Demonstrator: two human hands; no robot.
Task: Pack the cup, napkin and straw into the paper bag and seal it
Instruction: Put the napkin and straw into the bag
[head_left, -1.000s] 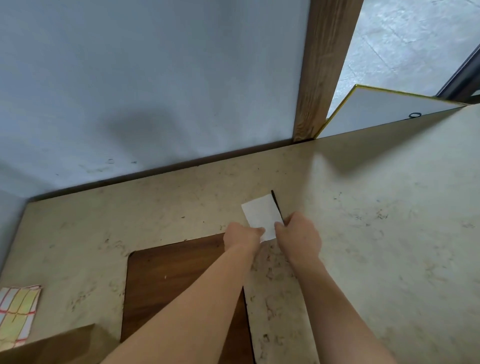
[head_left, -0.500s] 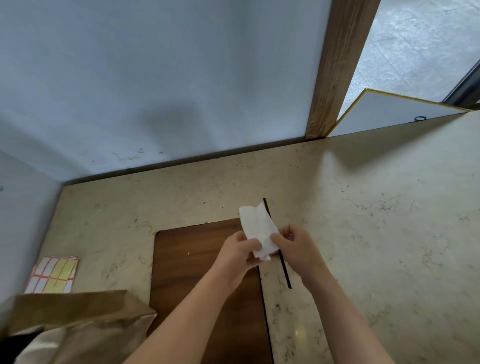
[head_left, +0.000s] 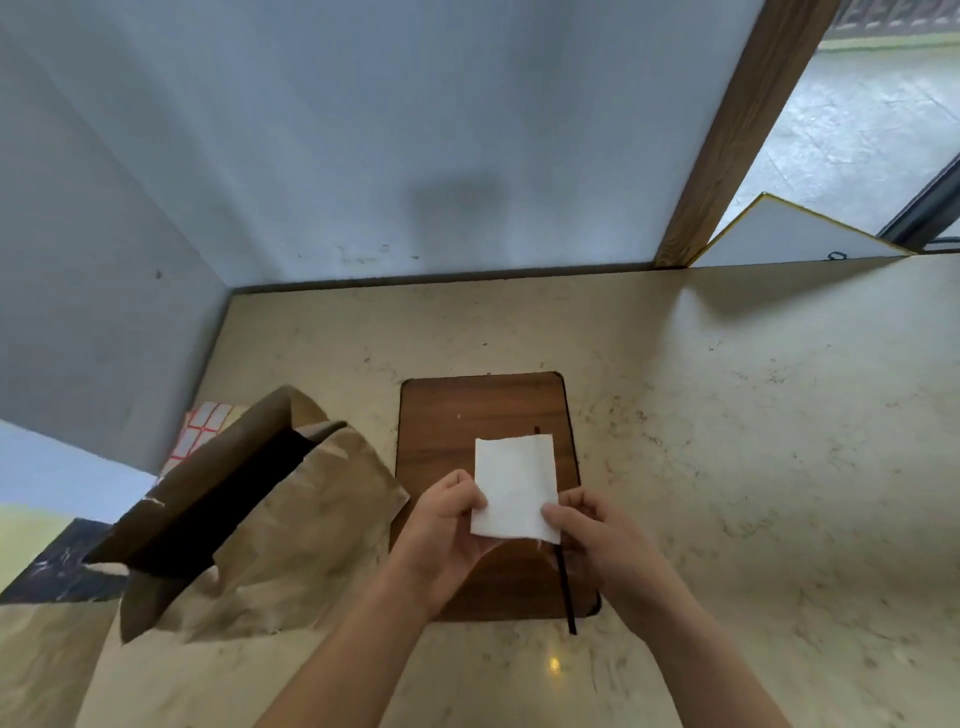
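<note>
A folded white napkin (head_left: 514, 486) is held up over the wooden board (head_left: 447, 415). My left hand (head_left: 447, 525) pinches its lower left corner and my right hand (head_left: 597, 540) pinches its lower right edge. A thin black straw (head_left: 565, 592) runs behind the napkin and past my right hand; whether that hand grips it I cannot tell. The brown paper bag (head_left: 291, 519) stands open on the left, its mouth dark inside. The cup is not visible.
A sheet of red-bordered stickers (head_left: 200, 431) lies behind the bag by the left wall. The beige stone counter (head_left: 727, 441) ends at a grey wall behind. A wooden post (head_left: 737, 130) and a white board (head_left: 789, 236) stand at the back right.
The view swung left and down, so the paper bag came fully into sight. Both hands drew the napkin nearer and flattened it out; it now sits over the wooden board.
</note>
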